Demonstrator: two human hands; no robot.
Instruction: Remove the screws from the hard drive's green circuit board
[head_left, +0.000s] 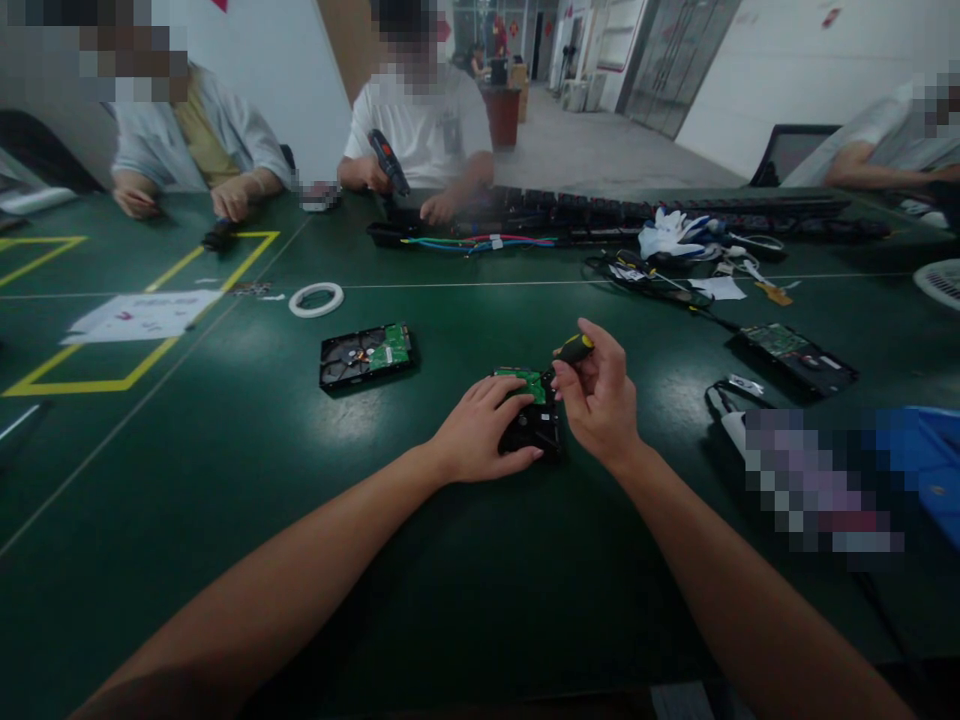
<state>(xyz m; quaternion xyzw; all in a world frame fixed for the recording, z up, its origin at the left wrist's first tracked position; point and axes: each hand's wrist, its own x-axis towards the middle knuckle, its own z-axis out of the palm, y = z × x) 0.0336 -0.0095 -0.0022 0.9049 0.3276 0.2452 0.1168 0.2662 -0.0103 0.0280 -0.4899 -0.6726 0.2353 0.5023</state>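
Note:
A black hard drive (534, 428) with a green circuit board lies on the table in front of me. My left hand (484, 425) is closed on it, fingers across its top and thumb along its near side, hiding its left part. My right hand (606, 400) pinches a small screwdriver (576, 348) by its yellow and black handle, at the drive's right edge. The screwdriver's tip is hidden behind the fingers. A second hard drive (366, 357), board side up, sits farther left, apart from both hands.
Another drive (796, 358) lies at right, near a pixelated object (810, 480) and a blue item (926, 460). Beyond are a tape roll (316, 299), paper (139, 317), white gloves (675, 235) and cable bundles (480, 242). Across the table, one person holds a power screwdriver (388, 162); others sit left and right.

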